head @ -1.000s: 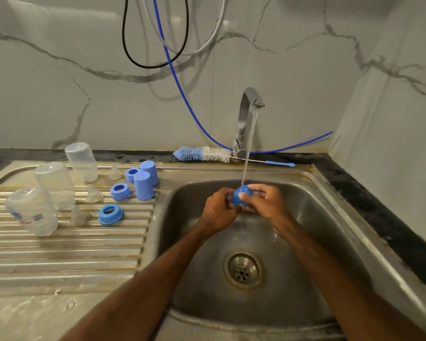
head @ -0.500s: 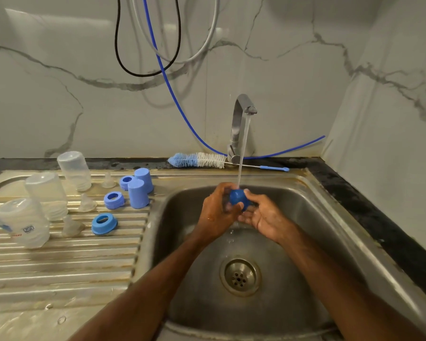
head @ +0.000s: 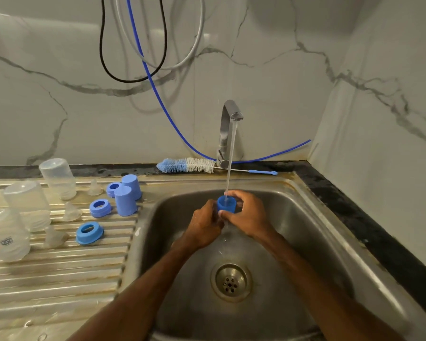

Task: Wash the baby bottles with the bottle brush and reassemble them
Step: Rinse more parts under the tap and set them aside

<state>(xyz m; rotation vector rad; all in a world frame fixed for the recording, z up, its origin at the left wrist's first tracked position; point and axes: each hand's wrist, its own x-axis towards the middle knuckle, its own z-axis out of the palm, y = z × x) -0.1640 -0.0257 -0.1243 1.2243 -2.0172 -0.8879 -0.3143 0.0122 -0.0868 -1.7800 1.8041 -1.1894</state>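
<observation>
The sink is the place where things go wrong: anything dropped lands near the drain, on steel that looks none too clean. On the ridged worktop to its left, three clear bottles stand upended, and a careless left elbow could topple them. The bottle brush lies behind the tap, well apart from the hands (so this piece may get only a rinse). The left hand and right hand both have their fingers curled round a blue cap, held mouth-up over the basin with the stream running straight into it. Wet plastic is slippery, and a loosened grip would likely let it fall. Overflow may also splash onto the rings and teats laid out nearby.
</observation>
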